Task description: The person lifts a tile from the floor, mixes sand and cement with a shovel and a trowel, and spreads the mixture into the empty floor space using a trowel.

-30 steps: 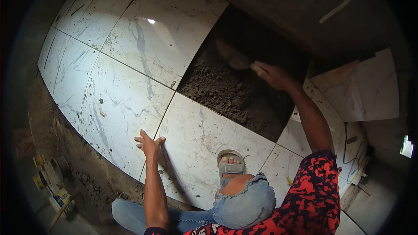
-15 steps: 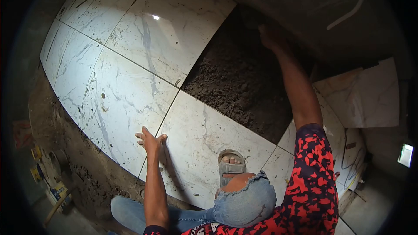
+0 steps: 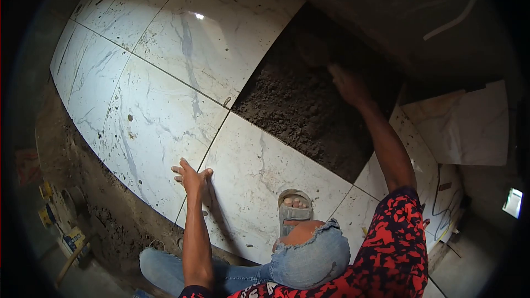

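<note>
Mortar bed under blurred right hand, grip unreadable; left hand splayed flat on tile.

White grey-veined tiles, seemingly dark mortar

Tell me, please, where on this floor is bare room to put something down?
Free: the big laid tiles beyond the left grip, up to the mortar bed. Crowded: the near tile under the sandal, and the mortar around the right grip.
</note>
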Demonstrator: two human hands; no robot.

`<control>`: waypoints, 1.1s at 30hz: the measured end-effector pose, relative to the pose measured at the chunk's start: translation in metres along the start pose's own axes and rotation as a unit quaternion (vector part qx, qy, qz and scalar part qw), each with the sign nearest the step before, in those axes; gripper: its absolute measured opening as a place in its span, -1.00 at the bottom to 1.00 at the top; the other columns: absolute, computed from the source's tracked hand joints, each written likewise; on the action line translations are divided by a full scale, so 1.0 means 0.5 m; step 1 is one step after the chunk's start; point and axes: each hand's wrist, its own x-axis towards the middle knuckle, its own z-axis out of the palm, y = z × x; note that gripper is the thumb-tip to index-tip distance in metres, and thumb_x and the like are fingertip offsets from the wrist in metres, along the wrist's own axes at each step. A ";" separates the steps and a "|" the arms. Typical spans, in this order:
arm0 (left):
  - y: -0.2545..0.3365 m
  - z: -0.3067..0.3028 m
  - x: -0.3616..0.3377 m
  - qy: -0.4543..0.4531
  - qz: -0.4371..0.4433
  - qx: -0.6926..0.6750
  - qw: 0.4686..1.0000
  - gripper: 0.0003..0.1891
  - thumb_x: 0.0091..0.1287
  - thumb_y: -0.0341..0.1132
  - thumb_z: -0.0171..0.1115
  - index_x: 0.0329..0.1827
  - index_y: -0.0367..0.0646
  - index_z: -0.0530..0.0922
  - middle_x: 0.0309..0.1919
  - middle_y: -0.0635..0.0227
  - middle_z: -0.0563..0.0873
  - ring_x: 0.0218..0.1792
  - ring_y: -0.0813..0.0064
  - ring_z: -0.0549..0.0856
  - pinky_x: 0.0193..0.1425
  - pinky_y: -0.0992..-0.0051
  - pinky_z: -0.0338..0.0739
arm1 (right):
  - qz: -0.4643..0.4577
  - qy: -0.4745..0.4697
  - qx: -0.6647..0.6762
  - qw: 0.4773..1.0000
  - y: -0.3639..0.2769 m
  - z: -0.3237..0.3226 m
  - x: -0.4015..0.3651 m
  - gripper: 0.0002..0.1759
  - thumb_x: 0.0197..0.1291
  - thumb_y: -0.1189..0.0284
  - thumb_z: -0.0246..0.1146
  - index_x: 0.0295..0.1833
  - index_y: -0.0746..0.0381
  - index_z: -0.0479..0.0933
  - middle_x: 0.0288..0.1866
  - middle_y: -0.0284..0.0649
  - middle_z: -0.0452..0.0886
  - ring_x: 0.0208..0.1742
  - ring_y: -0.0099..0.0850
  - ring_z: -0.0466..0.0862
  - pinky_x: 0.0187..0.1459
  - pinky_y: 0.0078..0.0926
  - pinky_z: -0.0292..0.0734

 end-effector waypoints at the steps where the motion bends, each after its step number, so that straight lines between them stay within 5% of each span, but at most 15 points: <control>1: 0.002 0.001 0.000 0.000 0.002 0.000 1.000 0.10 -0.11 -0.26 0.57 0.43 -0.27 -0.03 0.37 -0.49 -0.25 0.32 -0.63 -0.11 0.38 -0.12 0.12 | -0.028 0.097 -0.003 0.995 0.026 0.013 0.021 -0.56 0.27 0.31 0.09 0.25 0.14 0.39 0.20 -0.03 0.49 0.20 -0.04 0.48 0.19 -0.16 0.40; 5: -0.003 0.002 0.004 -0.001 0.000 0.003 1.000 0.10 -0.10 -0.26 0.57 0.43 -0.27 -0.04 0.37 -0.50 -0.25 0.32 -0.63 -0.11 0.38 -0.11 0.13 | 0.030 0.100 -0.018 0.994 0.080 0.033 0.120 -0.59 0.27 0.32 0.09 0.22 0.11 0.41 0.17 -0.02 0.50 0.19 -0.05 0.49 0.16 -0.13 0.42; 7: -0.002 0.002 0.005 -0.003 0.000 0.003 1.000 0.10 -0.11 -0.26 0.57 0.43 -0.27 -0.04 0.37 -0.50 -0.25 0.32 -0.63 -0.11 0.37 -0.11 0.14 | 0.068 0.021 -0.007 0.997 0.029 0.010 0.117 -0.61 0.29 0.31 0.04 0.21 0.12 0.41 0.18 -0.01 0.49 0.20 -0.05 0.48 0.18 -0.13 0.41; 14: -0.004 0.002 0.004 0.003 -0.011 0.011 1.000 0.16 -0.15 -0.24 0.60 0.46 -0.17 -0.07 0.37 -0.50 -0.26 0.31 -0.65 -0.08 0.34 -0.09 0.22 | -0.056 -0.030 -0.021 0.998 0.016 -0.007 0.011 -0.58 0.32 0.31 -0.03 0.27 0.10 0.36 0.30 -0.06 0.40 0.24 -0.02 0.44 0.23 -0.11 0.35; 17: 0.007 -0.006 -0.001 -0.005 -0.010 0.014 1.000 0.20 -0.14 -0.24 0.60 0.50 -0.07 -0.13 0.37 -0.51 -0.25 0.30 -0.66 -0.08 0.33 -0.08 0.24 | 0.039 0.043 0.006 0.998 0.055 0.010 0.087 -0.55 0.29 0.32 0.04 0.29 0.10 0.36 0.33 -0.09 0.37 0.26 -0.04 0.43 0.26 -0.13 0.34; 20: 0.017 -0.017 -0.001 -0.021 -0.012 0.032 0.999 0.22 -0.13 -0.24 0.59 0.52 -0.01 -0.18 0.36 -0.52 -0.25 0.29 -0.67 -0.08 0.31 -0.08 0.27 | 0.133 -0.068 -0.022 0.989 0.007 -0.019 0.097 -0.53 0.30 0.32 0.04 0.32 0.10 0.35 0.36 -0.11 0.35 0.29 -0.09 0.41 0.29 -0.17 0.31; 22: 0.018 -0.014 -0.001 -0.029 -0.018 0.038 0.999 0.23 -0.12 -0.23 0.58 0.52 0.01 -0.19 0.36 -0.53 -0.25 0.29 -0.67 -0.07 0.30 -0.07 0.28 | -0.025 0.010 -0.016 1.000 -0.002 -0.008 0.041 -0.57 0.27 0.33 0.01 0.26 0.11 0.38 0.23 -0.04 0.45 0.21 -0.03 0.45 0.21 -0.12 0.37; 26: 0.024 -0.020 0.003 -0.026 -0.011 0.039 0.999 0.23 -0.10 -0.21 0.57 0.52 0.02 -0.20 0.36 -0.54 -0.26 0.29 -0.67 -0.08 0.29 -0.07 0.29 | -0.059 -0.029 0.016 0.998 0.051 -0.032 0.015 -0.58 0.29 0.31 0.00 0.25 0.11 0.38 0.24 -0.05 0.45 0.22 -0.04 0.45 0.22 -0.11 0.37; 29: 0.015 -0.018 0.000 -0.037 -0.011 0.043 0.998 0.22 -0.09 -0.20 0.57 0.52 0.01 -0.21 0.35 -0.54 -0.27 0.29 -0.67 -0.08 0.30 -0.07 0.28 | -0.037 0.106 -0.038 0.993 0.093 -0.009 0.075 -0.62 0.30 0.28 -0.02 0.18 0.14 0.42 0.21 -0.08 0.47 0.11 -0.05 0.54 0.09 -0.12 0.49; 32: 0.025 -0.028 -0.001 -0.042 -0.008 0.048 0.998 0.22 -0.08 -0.20 0.56 0.52 0.00 -0.22 0.35 -0.56 -0.27 0.28 -0.68 -0.08 0.30 -0.07 0.28 | 0.033 0.017 0.015 0.999 0.009 -0.084 0.145 -0.62 0.33 0.19 -0.05 0.08 0.20 0.44 -0.07 -0.05 0.61 -0.22 -0.10 0.66 -0.21 -0.18 0.59; 33: 0.027 -0.030 -0.005 -0.050 -0.012 0.055 0.997 0.22 -0.08 -0.20 0.56 0.52 0.00 -0.22 0.34 -0.57 -0.27 0.28 -0.69 -0.07 0.29 -0.06 0.29 | 0.129 -0.032 0.090 0.987 -0.032 -0.121 0.161 -0.60 0.33 0.15 -0.06 0.02 0.22 0.45 -0.26 -0.07 0.60 -0.39 -0.18 0.63 -0.34 -0.23 0.55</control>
